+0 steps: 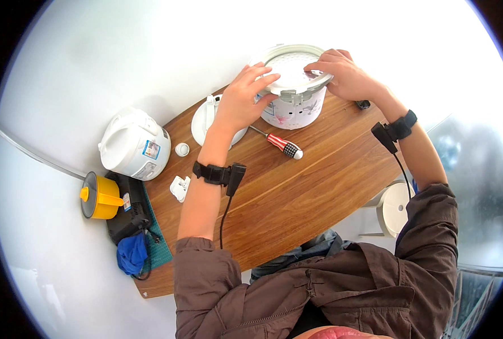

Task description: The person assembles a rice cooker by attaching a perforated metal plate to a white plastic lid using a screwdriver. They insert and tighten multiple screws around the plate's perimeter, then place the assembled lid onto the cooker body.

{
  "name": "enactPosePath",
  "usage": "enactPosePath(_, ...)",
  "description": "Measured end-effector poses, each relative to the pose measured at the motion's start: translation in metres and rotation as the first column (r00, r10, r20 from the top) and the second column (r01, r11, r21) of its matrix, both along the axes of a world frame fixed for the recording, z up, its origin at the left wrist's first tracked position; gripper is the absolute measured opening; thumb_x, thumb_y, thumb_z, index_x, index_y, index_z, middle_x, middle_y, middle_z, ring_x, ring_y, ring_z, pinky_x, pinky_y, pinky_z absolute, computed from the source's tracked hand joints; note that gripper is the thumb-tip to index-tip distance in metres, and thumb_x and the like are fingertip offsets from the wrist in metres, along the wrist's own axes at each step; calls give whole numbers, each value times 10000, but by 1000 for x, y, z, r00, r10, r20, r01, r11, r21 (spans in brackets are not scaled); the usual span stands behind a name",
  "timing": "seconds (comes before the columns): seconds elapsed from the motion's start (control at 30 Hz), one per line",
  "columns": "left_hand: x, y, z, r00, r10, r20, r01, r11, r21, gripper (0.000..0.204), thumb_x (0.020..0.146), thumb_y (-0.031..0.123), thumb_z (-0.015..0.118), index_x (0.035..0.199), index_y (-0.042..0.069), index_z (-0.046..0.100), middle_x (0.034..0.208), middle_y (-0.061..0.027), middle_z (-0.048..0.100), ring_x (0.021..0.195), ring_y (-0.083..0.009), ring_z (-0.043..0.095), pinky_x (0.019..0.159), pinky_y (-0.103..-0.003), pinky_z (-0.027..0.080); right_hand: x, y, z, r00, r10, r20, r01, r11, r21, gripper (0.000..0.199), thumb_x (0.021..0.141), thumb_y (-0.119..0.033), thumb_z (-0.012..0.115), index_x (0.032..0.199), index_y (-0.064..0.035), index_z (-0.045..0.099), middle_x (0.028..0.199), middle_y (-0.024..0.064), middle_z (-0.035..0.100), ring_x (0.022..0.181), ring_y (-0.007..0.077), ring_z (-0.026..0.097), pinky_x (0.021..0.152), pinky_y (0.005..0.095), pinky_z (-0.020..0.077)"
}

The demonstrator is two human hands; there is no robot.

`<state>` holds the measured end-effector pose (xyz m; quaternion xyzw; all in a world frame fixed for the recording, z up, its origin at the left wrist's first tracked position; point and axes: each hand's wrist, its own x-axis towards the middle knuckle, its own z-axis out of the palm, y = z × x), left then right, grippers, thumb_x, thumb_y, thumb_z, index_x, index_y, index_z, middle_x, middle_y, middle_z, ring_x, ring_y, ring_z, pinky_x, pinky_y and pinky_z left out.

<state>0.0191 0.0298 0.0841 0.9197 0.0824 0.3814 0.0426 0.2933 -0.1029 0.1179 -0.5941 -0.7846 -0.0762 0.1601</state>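
The floral rice cooker (pixel 296 90) stands on the counter (pixel 262 198), just beyond the screwdriver (pixel 285 147). The left hand (pixel 245 93) has its fingers spread over the rim, with the thumb lower at the side; the right hand (pixel 348 74) has bent fingers upon the opposite rim. I cannot tell whether either one is really grasping. If the two sides are pressed or lifted unequally, I think the pale top ring (pixel 314 86) may tilt, and a finger could be pinched under it. A push towards the screwdriver might also set its rounded handle rolling. The cooker is white, with pinkish and greyish flowers, small dark openings in front, and a shiny, dotted top.
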Motion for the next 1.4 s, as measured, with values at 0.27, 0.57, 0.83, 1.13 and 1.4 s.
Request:
enactPosePath(0.27,16,-17,5,975,-28,221,75,975,-208,401,830,-8,775,1201,133,717,1179,-37,753,1075,-250,723,915,-364,595,0,4,17,994,28,-107,-20,997,79,442,782,44,715,1190,-123,748,1005,97,738,1052,274,650,1123,455,387)
enactPosePath(0.57,-17,-47,45,946,79,313,15,958,-288,237,849,5,780,1076,6,714,910,-75,766,786,-72,694,611,-246,554,-44,-15,106,991,13,-130,-9,999,36,484,826,-108,826,1291,-114,692,1054,120,745,915,246,713,813,365,574)
enactPosePath(0.83,-53,-86,52,768,195,610,338,687,-644,253,920,70,770,1136,-14,667,897,-25,726,767,-50,634,645,-224,505,-99,-32,134,953,191,-236,-93,924,370,842,858,-182,859,1550,-151,381,1251,154,669,1110,360,675,967,446,577)
enactPosePath(1.13,-87,-117,31,659,298,691,477,544,-690,270,939,48,746,1189,4,652,1015,-25,731,885,-56,645,773,-237,526,-127,-12,52,647,271,-713,95,899,428,827,840,-283,861,1532,-93,450,1437,197,533,1224,281,628,999,400,550)
enactPosePath(1.4,-106,-123,8,527,396,752,659,368,-655,287,970,71,723,1237,25,629,1110,-13,688,971,-61,608,873,-248,502,-157,-14,-28,-177,218,-960,-88,968,236,569,1003,-242,698,1461,3,467,1330,113,618,1143,199,640,973,340,540)
